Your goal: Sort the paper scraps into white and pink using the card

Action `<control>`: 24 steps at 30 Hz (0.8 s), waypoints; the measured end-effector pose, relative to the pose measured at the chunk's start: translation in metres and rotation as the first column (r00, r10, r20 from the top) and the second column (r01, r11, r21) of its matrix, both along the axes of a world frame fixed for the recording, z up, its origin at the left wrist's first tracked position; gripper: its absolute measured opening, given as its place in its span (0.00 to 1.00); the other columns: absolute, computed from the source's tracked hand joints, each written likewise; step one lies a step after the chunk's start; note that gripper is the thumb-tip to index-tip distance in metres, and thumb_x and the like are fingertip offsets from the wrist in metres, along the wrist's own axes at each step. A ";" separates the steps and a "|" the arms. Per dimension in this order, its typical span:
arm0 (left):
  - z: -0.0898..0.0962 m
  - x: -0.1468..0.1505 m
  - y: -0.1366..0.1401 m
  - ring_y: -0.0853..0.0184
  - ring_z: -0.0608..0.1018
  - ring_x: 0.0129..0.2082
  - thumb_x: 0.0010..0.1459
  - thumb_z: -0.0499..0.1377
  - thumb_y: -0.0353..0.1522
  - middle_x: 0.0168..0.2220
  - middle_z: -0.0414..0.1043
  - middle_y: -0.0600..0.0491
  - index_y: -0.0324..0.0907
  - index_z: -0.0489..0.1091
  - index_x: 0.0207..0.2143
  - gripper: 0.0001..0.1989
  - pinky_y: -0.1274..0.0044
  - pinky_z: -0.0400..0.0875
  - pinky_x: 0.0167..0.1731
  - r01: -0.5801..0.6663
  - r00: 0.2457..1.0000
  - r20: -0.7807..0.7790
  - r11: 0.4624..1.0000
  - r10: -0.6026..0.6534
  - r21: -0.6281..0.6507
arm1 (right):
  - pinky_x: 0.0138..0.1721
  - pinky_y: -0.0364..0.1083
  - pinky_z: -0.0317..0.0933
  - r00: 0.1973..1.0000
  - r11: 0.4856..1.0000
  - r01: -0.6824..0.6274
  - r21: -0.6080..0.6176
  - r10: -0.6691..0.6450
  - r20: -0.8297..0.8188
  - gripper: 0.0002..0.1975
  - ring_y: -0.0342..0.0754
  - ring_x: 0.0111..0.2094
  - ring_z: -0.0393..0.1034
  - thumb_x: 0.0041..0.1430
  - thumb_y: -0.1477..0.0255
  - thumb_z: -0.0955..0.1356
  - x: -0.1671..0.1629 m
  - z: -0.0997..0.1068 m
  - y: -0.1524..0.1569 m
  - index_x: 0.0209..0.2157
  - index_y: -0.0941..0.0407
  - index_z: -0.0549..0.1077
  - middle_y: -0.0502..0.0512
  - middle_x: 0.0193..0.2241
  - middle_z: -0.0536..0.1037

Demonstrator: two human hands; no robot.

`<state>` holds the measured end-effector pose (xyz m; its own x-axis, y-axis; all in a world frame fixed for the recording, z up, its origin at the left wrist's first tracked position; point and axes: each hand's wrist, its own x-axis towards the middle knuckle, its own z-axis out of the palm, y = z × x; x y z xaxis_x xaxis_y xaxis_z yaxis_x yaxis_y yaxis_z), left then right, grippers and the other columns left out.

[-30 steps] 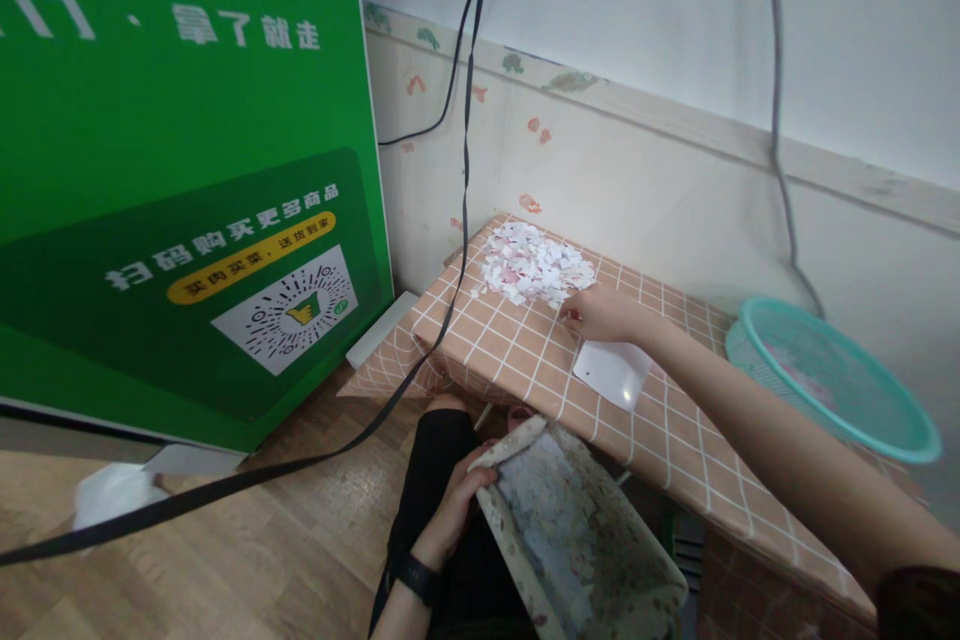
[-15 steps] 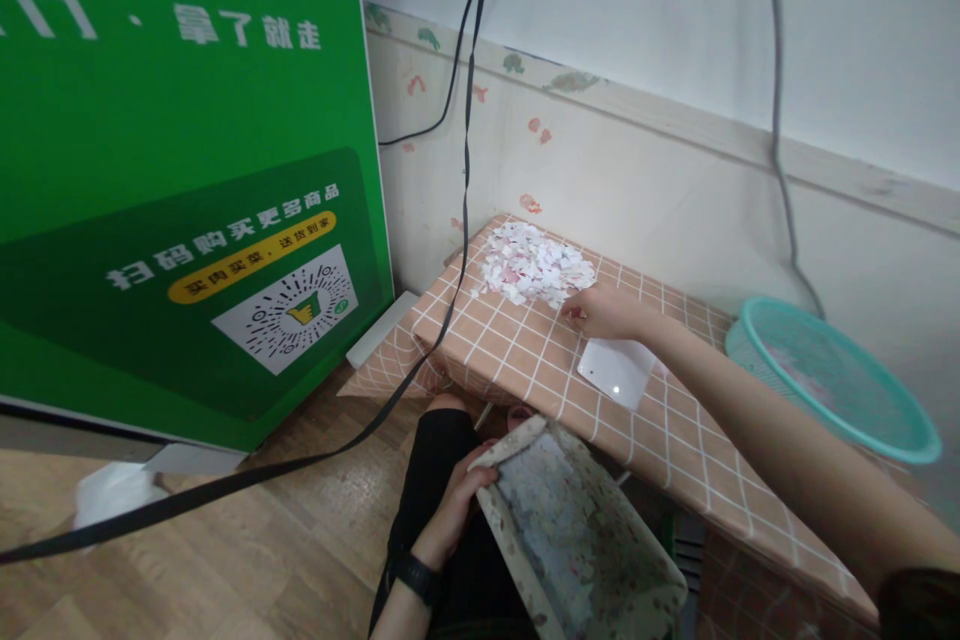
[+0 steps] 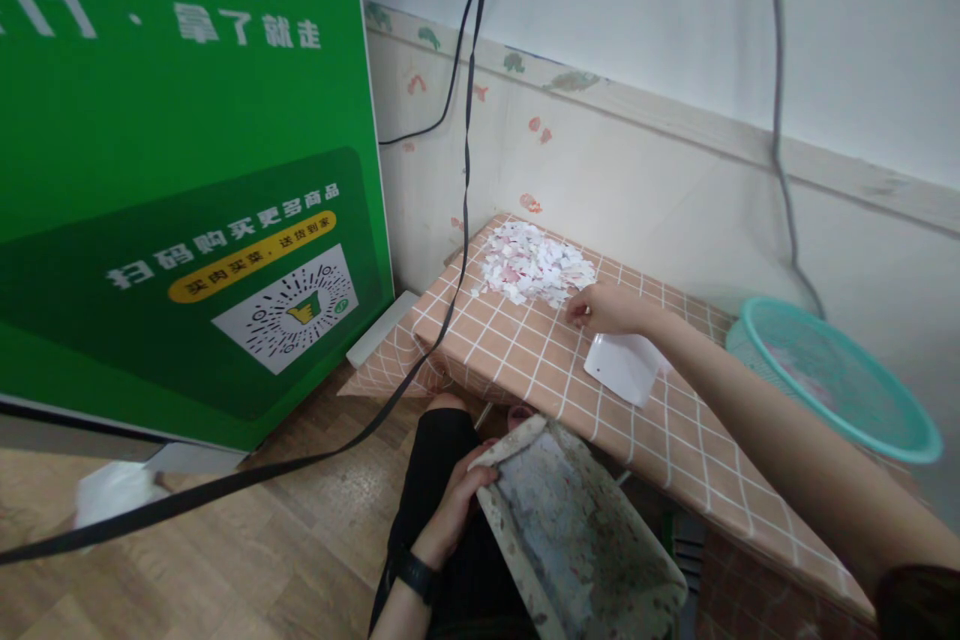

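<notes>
My left hand [image 3: 459, 492] is closed around the near rim of a pale, heavily stained bin [image 3: 637, 560]. The bin is tilted over my lap, below the table's front edge. Over the table, my right hand [image 3: 606, 308] has its fingers pinched together; whatever lies between them is too small to make out. Just left of those fingertips lies a loose pile of torn white and pinkish paper scraps [image 3: 529, 262]. A flat white piece with rounded corners [image 3: 624, 370] shows under my right wrist, partly covered by it. I cannot tell if that hand holds it.
A brown checked cloth [image 3: 510, 350] covers the low table against the wall. At its right end stands a turquoise mesh basket [image 3: 832, 380] with pinkish bits inside. A black strap [image 3: 466, 170] hangs across the view. The green cabinet [image 3: 187, 120] rises on the left.
My right hand has shifted slightly right, away from the scraps, and the white piece has moved right with it. My left hand and the bin stay put.
</notes>
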<state>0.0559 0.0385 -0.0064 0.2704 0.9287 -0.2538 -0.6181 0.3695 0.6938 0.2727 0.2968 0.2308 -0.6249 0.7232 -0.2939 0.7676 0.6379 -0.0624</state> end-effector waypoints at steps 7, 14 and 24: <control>0.002 0.000 0.000 0.57 0.75 0.40 0.52 0.61 0.32 0.38 0.79 0.50 0.38 0.78 0.47 0.19 0.72 0.65 0.42 -0.010 1.000 0.003 1.000 0.010 0.002 | 0.34 0.44 0.61 0.995 0.996 0.092 0.020 -0.091 -0.043 0.13 0.48 0.32 0.73 0.43 0.80 0.65 0.001 -0.004 -0.008 0.29 0.55 0.79 0.53 0.29 0.82; 0.003 0.000 0.000 0.55 0.75 0.42 0.52 0.62 0.34 0.40 0.79 0.50 0.39 0.78 0.46 0.18 0.70 0.65 0.45 -0.003 1.000 -0.013 1.000 0.003 -0.013 | 0.35 0.43 0.61 0.973 0.985 0.159 0.063 -0.145 -0.180 0.13 0.47 0.32 0.74 0.47 0.80 0.64 0.008 -0.009 -0.015 0.30 0.55 0.79 0.53 0.31 0.82; 0.000 0.000 0.000 0.55 0.75 0.42 0.52 0.61 0.34 0.40 0.79 0.49 0.39 0.78 0.48 0.20 0.70 0.64 0.45 0.008 1.000 -0.019 1.000 -0.008 -0.005 | 0.39 0.45 0.65 0.956 0.988 0.156 -0.013 -0.154 -0.250 0.15 0.49 0.36 0.76 0.49 0.80 0.64 0.010 -0.006 -0.018 0.33 0.54 0.81 0.52 0.34 0.84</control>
